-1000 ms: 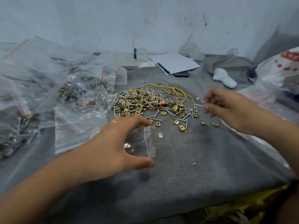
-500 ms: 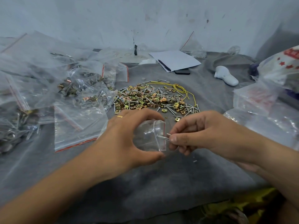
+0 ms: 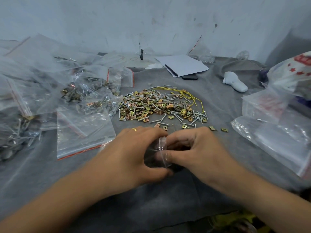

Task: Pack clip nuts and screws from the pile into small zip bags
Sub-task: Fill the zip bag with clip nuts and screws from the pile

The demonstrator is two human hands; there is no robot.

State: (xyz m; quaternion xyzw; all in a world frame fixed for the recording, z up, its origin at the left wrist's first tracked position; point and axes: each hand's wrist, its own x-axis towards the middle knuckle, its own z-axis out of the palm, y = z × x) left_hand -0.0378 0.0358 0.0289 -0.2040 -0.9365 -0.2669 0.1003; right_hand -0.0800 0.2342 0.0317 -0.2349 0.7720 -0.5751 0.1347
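Small zip bag (image 3: 161, 153) held upright just nearer the camera than the pile (image 3: 161, 106) of clip nuts and screws, long axis roughly vertical, opening edge turned toward the right; contents too blurred to tell. Left hand (image 3: 133, 153) curled round the bag's left side, thumb below and fingers above, gold ring (image 3: 134, 129) on one finger. Right hand (image 3: 193, 152) curled in from the other side, thumb tip pressed against the bag's clear edge, fingers bent over the top; cannot tell whether anything is pinched inside them. Both hands touching at the bag, above the grey cloth-covered surface (image 3: 168, 195).

Beyond the pile: yellow wire (image 3: 186, 95) looped over its far right edge, white paper (image 3: 183, 64) with a black pen (image 3: 171, 70) lying on it, a dark phone (image 3: 189, 77) just under the sheet's near corner. Left of the pile: filled zip bags (image 3: 70, 91) heaped together, one flat empty bag (image 3: 84, 132) nearest the left hand. Right of the pile: a white object (image 3: 234, 81) and large plastic bags (image 3: 276, 128). A few loose clip nuts (image 3: 218, 128) lying between the pile and the right hand.
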